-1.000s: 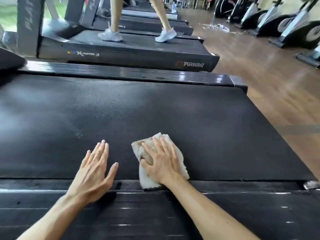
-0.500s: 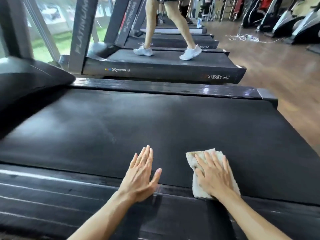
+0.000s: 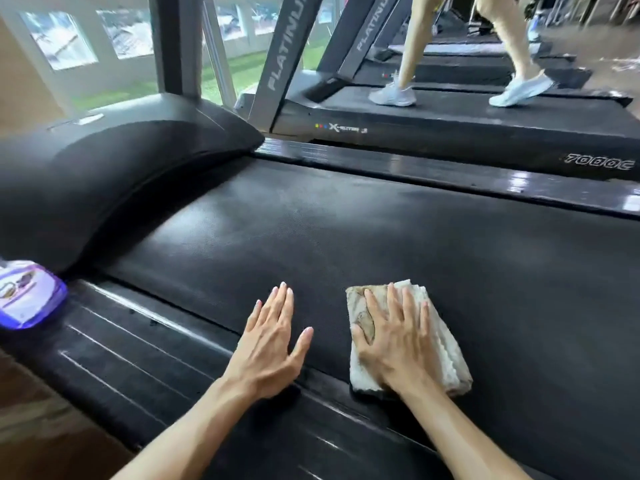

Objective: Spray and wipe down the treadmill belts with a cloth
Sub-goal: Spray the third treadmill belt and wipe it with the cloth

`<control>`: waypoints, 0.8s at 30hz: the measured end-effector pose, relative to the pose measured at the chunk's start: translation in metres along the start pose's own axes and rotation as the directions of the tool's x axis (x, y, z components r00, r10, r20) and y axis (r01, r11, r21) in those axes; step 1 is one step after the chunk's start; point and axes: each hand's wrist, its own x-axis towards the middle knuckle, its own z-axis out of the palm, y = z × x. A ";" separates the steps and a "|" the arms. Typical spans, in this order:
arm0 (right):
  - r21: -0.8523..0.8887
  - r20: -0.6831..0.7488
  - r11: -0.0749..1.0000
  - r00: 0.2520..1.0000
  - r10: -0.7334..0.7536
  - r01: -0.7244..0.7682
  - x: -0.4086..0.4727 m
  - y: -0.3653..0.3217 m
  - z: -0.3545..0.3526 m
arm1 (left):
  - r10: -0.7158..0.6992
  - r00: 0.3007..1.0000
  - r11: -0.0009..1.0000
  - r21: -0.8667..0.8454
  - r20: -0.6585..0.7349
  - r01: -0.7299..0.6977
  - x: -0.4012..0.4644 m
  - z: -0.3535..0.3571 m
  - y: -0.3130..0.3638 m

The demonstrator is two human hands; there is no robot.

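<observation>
A black treadmill belt fills the middle of the view. My right hand lies flat with straight fingers on a folded, stained white cloth near the belt's near edge. My left hand rests flat on the belt just left of the cloth, fingers straight, its heel by the side rail. A purple spray bottle lies on the rail at the far left, partly cut off by the frame.
The black motor hood rises at the belt's left end. Beyond the far rail, a person in white shoes walks on the neighbouring treadmill. Grey uprights and windows stand behind.
Both hands and the cloth have slid along the belt toward the motor hood. The view has swung left, and the hood and the purple bottle have come into sight.
</observation>
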 end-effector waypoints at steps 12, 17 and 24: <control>0.032 0.036 0.971 0.970 -0.240 0.239 0.100 -0.191 0.053 | -0.197 0.975 0.980 -0.001 -0.106 0.199 0.021 -0.023 -0.140; -0.002 0.034 0.950 0.949 -0.313 0.313 0.118 -0.245 0.065 | -0.278 0.940 0.960 -0.034 -0.199 0.277 0.020 -0.039 -0.185; 0.023 0.097 0.900 0.896 -0.434 0.434 0.132 -0.308 0.078 | -0.346 0.843 0.928 -0.019 -0.413 0.371 -0.008 -0.072 -0.247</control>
